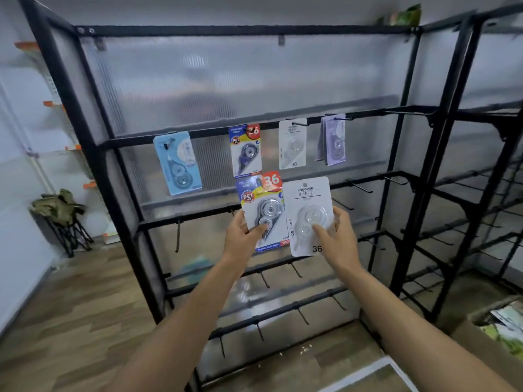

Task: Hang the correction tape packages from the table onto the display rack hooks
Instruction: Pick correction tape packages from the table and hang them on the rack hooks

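Pinching glossy blister cards | left hand [240, 236]: colourful | right hand [336, 236]: white

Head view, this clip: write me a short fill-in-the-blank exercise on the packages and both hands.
1. The left hand holds the colourful package whose red corner shows the number ____.
2. The right hand holds a white package; its lower part bears the number ____.
3. On the rack's upper rail, the leftmost hanging package is light ____.
4. Packages hang at ____ spots along that rail.

Missing words: 36; 36; blue; four
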